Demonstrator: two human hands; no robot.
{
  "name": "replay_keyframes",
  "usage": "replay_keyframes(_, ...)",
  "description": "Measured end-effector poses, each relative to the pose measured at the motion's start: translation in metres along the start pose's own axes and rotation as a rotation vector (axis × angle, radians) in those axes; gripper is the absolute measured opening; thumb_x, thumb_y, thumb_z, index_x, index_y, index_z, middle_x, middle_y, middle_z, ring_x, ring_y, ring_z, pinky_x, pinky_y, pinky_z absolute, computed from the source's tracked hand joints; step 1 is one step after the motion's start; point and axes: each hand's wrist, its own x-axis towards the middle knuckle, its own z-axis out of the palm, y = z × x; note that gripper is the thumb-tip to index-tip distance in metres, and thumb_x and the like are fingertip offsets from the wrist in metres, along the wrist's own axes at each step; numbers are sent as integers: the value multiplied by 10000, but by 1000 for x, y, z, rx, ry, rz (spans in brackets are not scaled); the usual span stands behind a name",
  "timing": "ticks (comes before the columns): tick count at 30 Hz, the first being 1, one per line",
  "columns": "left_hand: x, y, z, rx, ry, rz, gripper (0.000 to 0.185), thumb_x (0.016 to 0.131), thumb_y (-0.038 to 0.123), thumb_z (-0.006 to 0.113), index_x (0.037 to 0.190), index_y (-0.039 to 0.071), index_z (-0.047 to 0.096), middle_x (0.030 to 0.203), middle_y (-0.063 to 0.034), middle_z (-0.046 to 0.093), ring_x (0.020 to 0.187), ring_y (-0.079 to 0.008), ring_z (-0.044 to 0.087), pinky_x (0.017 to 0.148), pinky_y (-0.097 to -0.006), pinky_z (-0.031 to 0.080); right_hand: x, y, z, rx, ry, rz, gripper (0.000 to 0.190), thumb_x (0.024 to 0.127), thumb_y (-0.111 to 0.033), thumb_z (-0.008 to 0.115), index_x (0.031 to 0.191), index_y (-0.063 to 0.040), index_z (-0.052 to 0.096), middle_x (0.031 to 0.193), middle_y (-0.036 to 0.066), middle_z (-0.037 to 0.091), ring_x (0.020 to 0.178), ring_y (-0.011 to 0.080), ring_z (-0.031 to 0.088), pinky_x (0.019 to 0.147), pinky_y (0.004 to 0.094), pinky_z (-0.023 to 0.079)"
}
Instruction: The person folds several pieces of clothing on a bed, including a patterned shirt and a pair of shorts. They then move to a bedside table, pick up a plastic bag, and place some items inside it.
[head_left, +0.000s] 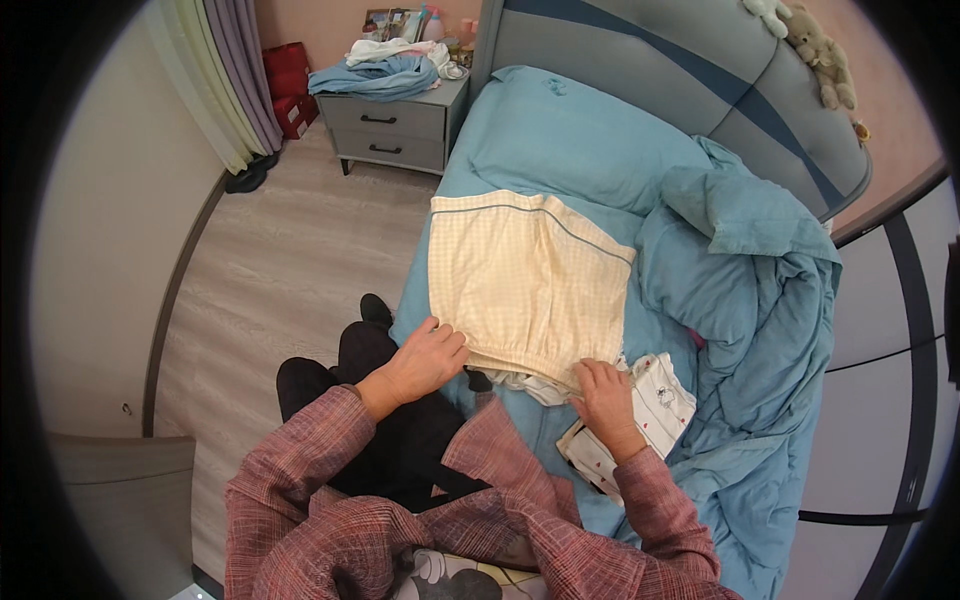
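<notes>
Pale yellow checked shorts (525, 285) lie spread on the blue bed sheet (525, 420), legs towards the pillow and gathered waistband towards me. Thin blue piping runs along both leg hems. My left hand (427, 360) pinches the waistband's left corner. At its right corner, my right hand (606, 397) holds the waistband between thumb and fingers. Under the waistband, part of a white patterned cloth (536, 388) shows. A folded white garment with small red and black prints (664, 394) lies beside and partly beneath my right wrist.
A blue pillow (570, 142) rests against the grey padded headboard (637, 60). The bunched blue quilt (765, 322) covers the bed's right side. Clothes (382, 75) are heaped on a grey nightstand (390, 131). Red boxes (289, 90) stand by the curtain (225, 82). A teddy bear (821, 60) sits atop the headboard.
</notes>
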Motion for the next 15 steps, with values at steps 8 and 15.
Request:
replay_keyframes(8, 24, -6, -14, 3, 139, 16, 62, 751, 97, 575, 796, 85, 535, 753, -53, 512, 741, -212, 548, 730, -331, 423, 0, 26, 46, -110, -53, -58, 631, 661, -124, 742, 1255, -92, 533, 1171, 77, 571, 1085, 272, 549, 905, 403, 425)
replay_keyframes(15, 42, -9, -17, -124, 121, -121, 127, 768, 28, 587, 885, 52, 544, 789, -85, 561, 774, -255, 581, 755, -343, 431, 11, 10, 44, -128, -44, -8, 477, 756, -90, 636, 1224, -85, 549, 1068, 60, 596, 981, 251, 580, 823, 390, 458)
